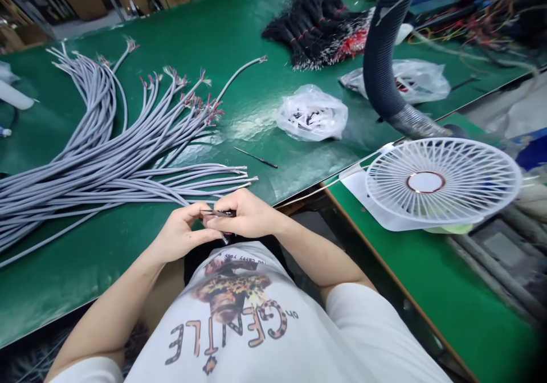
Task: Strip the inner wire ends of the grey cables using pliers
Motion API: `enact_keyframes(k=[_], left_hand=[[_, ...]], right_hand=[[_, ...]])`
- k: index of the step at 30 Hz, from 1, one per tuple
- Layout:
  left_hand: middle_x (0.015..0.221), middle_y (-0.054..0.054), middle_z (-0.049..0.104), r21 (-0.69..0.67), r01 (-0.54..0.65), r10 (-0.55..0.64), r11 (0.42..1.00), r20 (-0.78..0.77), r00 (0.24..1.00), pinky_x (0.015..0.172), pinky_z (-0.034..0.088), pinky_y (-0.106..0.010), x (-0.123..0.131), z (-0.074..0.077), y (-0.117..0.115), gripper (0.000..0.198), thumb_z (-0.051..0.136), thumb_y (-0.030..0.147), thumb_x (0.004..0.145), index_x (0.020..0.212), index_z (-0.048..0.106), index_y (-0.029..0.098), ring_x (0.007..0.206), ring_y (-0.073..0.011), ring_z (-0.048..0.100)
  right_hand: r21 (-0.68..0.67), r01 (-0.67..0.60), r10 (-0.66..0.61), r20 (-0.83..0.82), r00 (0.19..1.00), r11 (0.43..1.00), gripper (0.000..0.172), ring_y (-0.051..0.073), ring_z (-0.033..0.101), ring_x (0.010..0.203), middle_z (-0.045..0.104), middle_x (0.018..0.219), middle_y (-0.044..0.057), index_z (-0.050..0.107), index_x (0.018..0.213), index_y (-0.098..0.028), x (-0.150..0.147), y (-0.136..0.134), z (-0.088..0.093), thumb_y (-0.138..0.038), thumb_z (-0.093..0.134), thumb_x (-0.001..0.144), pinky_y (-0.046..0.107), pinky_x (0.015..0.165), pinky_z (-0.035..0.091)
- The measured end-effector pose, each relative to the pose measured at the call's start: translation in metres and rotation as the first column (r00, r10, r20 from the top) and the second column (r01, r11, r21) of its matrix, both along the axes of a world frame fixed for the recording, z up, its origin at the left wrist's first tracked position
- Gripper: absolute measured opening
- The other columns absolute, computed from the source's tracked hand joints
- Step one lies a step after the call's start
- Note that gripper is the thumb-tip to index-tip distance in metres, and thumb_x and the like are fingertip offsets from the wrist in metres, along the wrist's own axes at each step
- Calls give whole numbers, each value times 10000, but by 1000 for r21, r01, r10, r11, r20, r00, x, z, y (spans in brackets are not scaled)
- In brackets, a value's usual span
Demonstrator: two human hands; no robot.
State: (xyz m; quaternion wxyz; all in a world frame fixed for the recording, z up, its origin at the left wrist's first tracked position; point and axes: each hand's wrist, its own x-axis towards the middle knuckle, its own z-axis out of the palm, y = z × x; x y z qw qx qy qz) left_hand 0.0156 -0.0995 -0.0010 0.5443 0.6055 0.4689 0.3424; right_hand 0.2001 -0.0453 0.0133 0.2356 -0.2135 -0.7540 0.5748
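My left hand (182, 232) and my right hand (248, 215) meet at the near edge of the green table (239, 35), just above my white printed shirt. Both are closed in a pinch. Between their fingertips lies a thin dark tool or wire end (217, 214), too small to name. A big bundle of grey cables (106, 161) fans across the table to the left, with stripped coloured ends; the nearest cable tips lie just beyond my fingers.
A thin dark pick (256, 158) lies on the table. Two clear plastic bags (311, 113) of small parts, a heap of black and red wires (320, 24), a dark corrugated hose (384, 47) and a white fan (440, 182) stand to the right.
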Motion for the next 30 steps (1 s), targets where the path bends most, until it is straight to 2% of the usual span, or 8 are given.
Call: enact_keyframes(k=[7,11,14,17,20,25,27,30], left_hand=[[644,-8,535,170,148,-117,974,-183,976,615,393,-257,0,7,-2,219,679,331,795,693,649,139,644,-124,464],[673,-42,619,278,131,-96,952,-136,986,679,438,-296,-5,6,-7,165,639,284,831,720,666,164,677,-149,533],[679,-49,637,342,94,-71,935,-79,994,660,458,-292,-10,6,-11,109,649,242,820,738,667,172,673,-153,569],[739,-53,653,414,111,-92,903,-65,994,664,471,-280,-12,5,-13,22,669,183,797,778,680,181,701,-149,594],[781,-64,673,476,171,-157,863,-70,985,691,481,-291,-15,1,-12,36,660,188,800,802,695,196,732,-159,611],[754,-85,686,385,186,-183,904,-44,982,681,485,-313,-19,-9,-7,123,647,281,812,745,683,184,700,-172,609],[728,-83,682,330,172,-181,928,-3,983,691,483,-321,-19,-12,-5,172,641,314,818,716,662,176,676,-168,603],[726,-81,682,259,190,-207,947,40,978,730,475,-332,-18,-16,-3,192,622,327,836,723,646,174,699,-171,608]], right_hand=[[77,106,-104,-34,994,991,380,58,340,521,411,529,-46,461,518,-145,5,-14,-4,-334,613,810,215,524,261],[-142,170,-180,-62,982,975,294,66,401,550,586,645,-7,647,709,-122,13,-11,-10,-403,644,792,208,525,305],[-285,66,-90,-73,993,956,292,67,464,570,658,759,13,686,850,-116,15,-12,-19,-368,732,710,199,528,339],[-394,-47,-3,-125,992,918,244,89,546,603,646,681,8,675,804,-111,9,-15,-29,-341,712,729,205,572,406],[-525,-100,14,-165,986,845,240,70,511,513,589,556,-25,638,731,-110,-1,-17,-43,-341,706,730,195,520,390],[-757,-168,20,-202,979,631,338,29,362,369,591,505,-37,587,739,-121,-13,-18,-63,-388,765,633,165,368,221],[-772,-142,-16,-193,981,620,346,28,358,364,596,499,-36,583,736,-123,-12,-19,-63,-385,775,617,164,365,223],[-717,-69,-59,-151,987,693,304,44,430,413,613,527,-23,607,733,-116,-3,-18,-57,-361,761,642,173,421,317]])
